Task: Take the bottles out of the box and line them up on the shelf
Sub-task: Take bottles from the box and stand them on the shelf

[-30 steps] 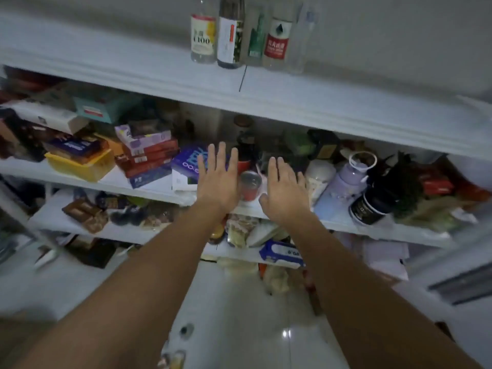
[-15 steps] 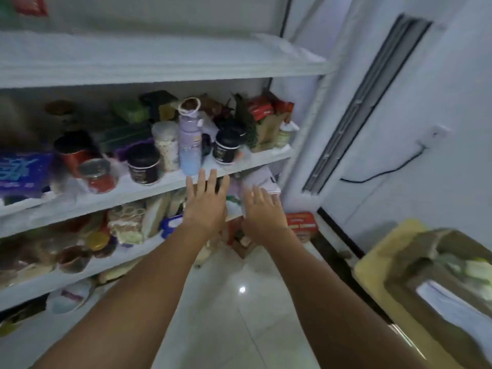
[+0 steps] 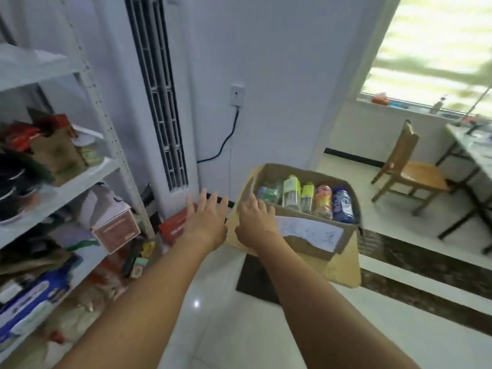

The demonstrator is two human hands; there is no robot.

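An open cardboard box [image 3: 314, 243] with a white paper label stands right of centre on a dark stand. Several bottles stand inside it, among them a clear one with a pale green cap [image 3: 290, 191], an orange-labelled one [image 3: 323, 201] and a blue one [image 3: 342, 205]. My right hand [image 3: 255, 222] is in front of the box's near left corner, fingers loosely bent, holding nothing. My left hand [image 3: 206, 222] hovers just left of it, fingers spread and straight. The white shelf [image 3: 61, 187] fills the left edge, crowded with packets and boxes.
A tall white air conditioner [image 3: 159, 102] stands against the wall between shelf and box, with a black cable [image 3: 226, 139] running to a socket. A red box [image 3: 174, 227] lies at its foot. A wooden chair [image 3: 410, 171] and a table [image 3: 476, 153] stand at the right under a window.
The view has swung right from the shelf to the box, which now sits near centre. Both hands have come along, still empty, and the right one has reached the box's corner.
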